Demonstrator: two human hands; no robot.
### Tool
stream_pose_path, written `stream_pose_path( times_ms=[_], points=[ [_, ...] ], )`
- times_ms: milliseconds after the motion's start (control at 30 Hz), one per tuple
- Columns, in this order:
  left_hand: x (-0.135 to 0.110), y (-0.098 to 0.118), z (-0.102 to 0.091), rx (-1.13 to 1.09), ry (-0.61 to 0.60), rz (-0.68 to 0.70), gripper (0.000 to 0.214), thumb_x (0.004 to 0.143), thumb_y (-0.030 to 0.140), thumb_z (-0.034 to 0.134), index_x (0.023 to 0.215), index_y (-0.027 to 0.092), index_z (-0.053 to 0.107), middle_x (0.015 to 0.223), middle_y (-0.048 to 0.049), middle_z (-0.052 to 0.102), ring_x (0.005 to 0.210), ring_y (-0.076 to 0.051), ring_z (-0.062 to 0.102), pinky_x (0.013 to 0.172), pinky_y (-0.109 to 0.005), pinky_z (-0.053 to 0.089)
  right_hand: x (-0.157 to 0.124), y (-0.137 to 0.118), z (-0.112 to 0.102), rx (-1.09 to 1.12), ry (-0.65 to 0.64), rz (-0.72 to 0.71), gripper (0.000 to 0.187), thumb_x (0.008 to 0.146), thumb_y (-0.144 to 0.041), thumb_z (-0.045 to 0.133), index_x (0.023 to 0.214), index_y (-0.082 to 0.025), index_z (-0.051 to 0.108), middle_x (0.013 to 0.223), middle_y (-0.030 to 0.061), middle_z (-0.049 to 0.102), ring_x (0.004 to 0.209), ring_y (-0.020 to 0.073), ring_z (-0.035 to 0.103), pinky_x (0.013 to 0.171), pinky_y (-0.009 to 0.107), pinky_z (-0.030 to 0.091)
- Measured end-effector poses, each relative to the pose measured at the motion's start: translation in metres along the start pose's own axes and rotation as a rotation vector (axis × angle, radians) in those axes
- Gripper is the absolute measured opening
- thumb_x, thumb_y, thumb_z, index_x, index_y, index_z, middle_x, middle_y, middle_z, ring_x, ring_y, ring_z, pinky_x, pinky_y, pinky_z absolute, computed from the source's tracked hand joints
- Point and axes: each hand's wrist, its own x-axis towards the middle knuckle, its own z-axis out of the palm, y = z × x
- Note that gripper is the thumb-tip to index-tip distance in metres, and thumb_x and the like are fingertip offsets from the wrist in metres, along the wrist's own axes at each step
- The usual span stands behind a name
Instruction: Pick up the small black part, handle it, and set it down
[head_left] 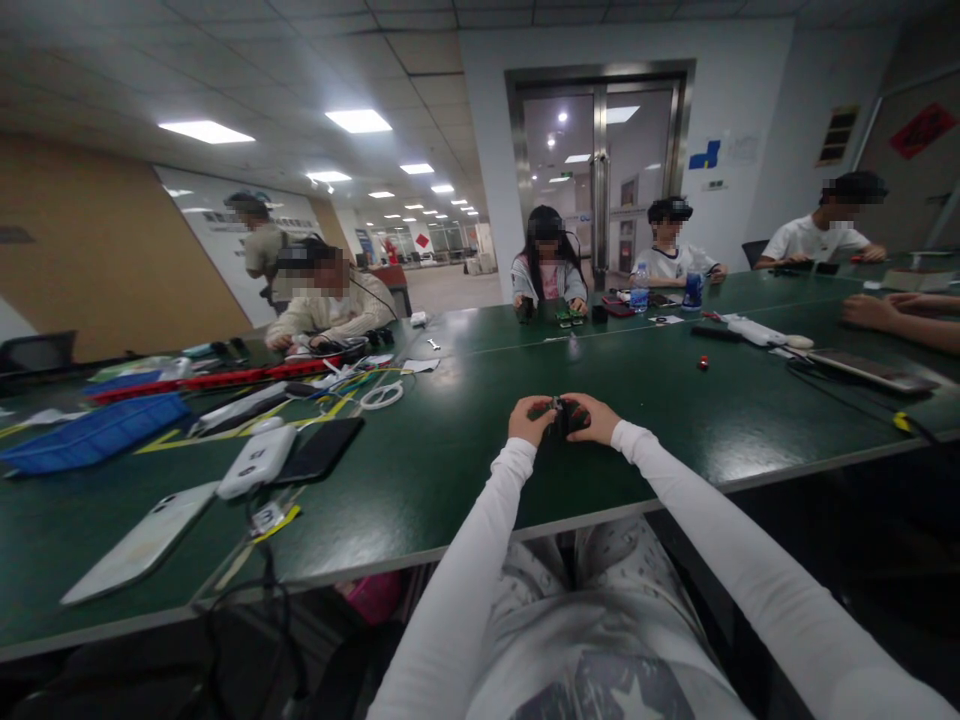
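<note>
Both my hands meet above the green table (450, 480), a little in from its front edge. Between them is a small dark object with a greyish metal-looking part on top (557, 408); its kind is too small and dim to make out. The fingers of my left hand (529, 420) are bent around its left side. On the opposite side, my right hand (596, 418) closes on it with thumb and fingers. Parts of the object are hidden behind the fingers.
To the left lie a white phone (146, 540), a white device (259, 460), a black phone (322, 450), a blue basket (97, 432) and a coiled white cable (382, 397). A small red item (703, 363) and a tablet-like device (870, 371) lie right. Several people sit around the table.
</note>
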Motion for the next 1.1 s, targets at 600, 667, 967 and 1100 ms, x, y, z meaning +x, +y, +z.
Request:
stream_pose_path(
  times_ms=[600, 667, 967, 1100],
  points=[
    [0.022, -0.013, -0.053, -0.729, 0.473, -0.502, 0.024, 0.067, 0.023, 0.054, 0.091, 0.025, 0.053, 0.073, 0.0006, 0.057, 0.061, -0.006, 0.053, 0.048, -0.016, 0.037, 0.002, 0.005, 0.000, 0.024, -0.045, 0.055, 0.077, 0.048, -0.025, 0.072, 0.117, -0.025, 0.037, 0.110, 0.0071, 0.044, 0.082, 0.0167, 0.051, 0.065, 0.033, 0.045],
    [0.019, -0.008, -0.040, -0.641, 0.364, -0.460, 0.029, 0.063, 0.025, 0.059, 0.091, 0.022, 0.053, 0.076, -0.0006, 0.058, 0.062, -0.007, 0.053, 0.049, -0.017, 0.037, 0.002, 0.006, 0.000, 0.017, -0.044, 0.055, 0.076, 0.048, -0.026, 0.072, 0.116, -0.025, 0.039, 0.109, 0.0069, 0.045, 0.082, 0.0167, 0.051, 0.066, 0.033, 0.045],
    [-0.007, 0.002, -0.001, 0.286, -0.258, 0.114, 0.020, 0.066, 0.019, 0.054, 0.086, 0.021, 0.055, 0.082, -0.0009, 0.058, 0.082, -0.014, 0.052, 0.077, -0.032, 0.039, 0.004, 0.012, 0.001, -0.028, -0.064, 0.038, 0.062, 0.046, -0.030, 0.073, 0.103, -0.018, 0.051, 0.107, 0.0077, 0.045, 0.087, 0.0184, 0.051, 0.076, 0.035, 0.042],
    [-0.011, 0.008, 0.000, 0.540, -0.318, 0.191, 0.021, 0.071, 0.019, 0.048, 0.091, 0.024, 0.052, 0.086, -0.0005, 0.058, 0.088, -0.015, 0.049, 0.080, -0.033, 0.037, 0.006, 0.015, 0.003, -0.018, -0.072, 0.029, 0.055, 0.049, -0.020, 0.070, 0.101, -0.016, 0.052, 0.109, 0.0087, 0.044, 0.089, 0.0186, 0.051, 0.076, 0.034, 0.043]
  ],
)
